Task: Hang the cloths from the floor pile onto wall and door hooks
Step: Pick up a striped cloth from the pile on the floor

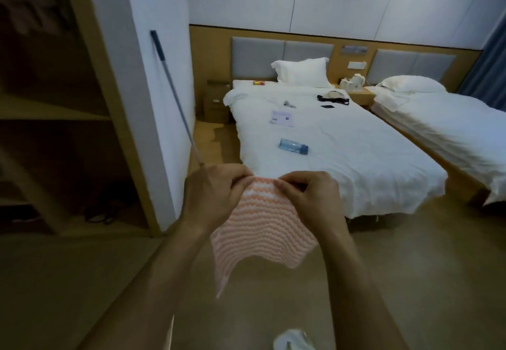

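Both hands occupy the centre of the frame, raised in front of the person with the forearms entering from the lower edge. The left hand point(216, 193) pinches the upper left corner of the pink-and-white striped cloth point(260, 229) between thumb and curled fingers. The right hand point(312, 196) pinches the upper right part of the same top edge in the same manner. The two hands sit close together, so the top edge of the cloth is bunched between them.

The cloth hangs below the hands, spread between the two forearms. Its lower edge curves upward in the middle, and its lower left corner drops to a point toward the lower centre of the frame. The cloth is clear of the floor point(410, 281).

Behind the hands, in the centre of the frame, stands a bed point(356, 157) with white bedding. A blue bottle point(293, 146) lies on its side on the bedding, just above the hands in the picture. A second bed point(451, 130) stands at the right edge. A long pole point(175, 97) leans against the white wall point(164, 48) at centre left. A dark wooden shelf unit point(54, 116) fills the left side of the frame. A pale object point(291, 340), partly cut off, lies at the bottom edge; its kind cannot be told.
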{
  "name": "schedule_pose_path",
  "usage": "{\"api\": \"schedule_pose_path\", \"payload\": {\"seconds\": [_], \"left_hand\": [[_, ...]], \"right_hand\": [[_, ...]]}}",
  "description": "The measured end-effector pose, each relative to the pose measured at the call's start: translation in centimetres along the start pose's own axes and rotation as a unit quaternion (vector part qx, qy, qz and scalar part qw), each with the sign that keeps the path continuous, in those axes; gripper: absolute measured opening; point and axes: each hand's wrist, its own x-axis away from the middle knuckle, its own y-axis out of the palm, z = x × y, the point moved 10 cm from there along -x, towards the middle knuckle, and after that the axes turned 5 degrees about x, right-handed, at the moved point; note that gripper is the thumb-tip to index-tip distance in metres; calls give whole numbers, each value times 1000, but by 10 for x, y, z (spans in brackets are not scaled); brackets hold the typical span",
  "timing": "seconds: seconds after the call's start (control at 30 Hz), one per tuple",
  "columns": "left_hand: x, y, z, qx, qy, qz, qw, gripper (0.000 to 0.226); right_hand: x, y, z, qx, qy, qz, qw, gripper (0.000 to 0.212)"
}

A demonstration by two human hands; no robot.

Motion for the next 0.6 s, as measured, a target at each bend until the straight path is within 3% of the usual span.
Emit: {"api": "schedule_pose_path", "payload": {"seconds": [0.6], "left_hand": [[38, -232, -234, -130, -154, 115, 973, 20]], "right_hand": [[-76, 245, -267, -48, -214, -126, 968, 13]]}}
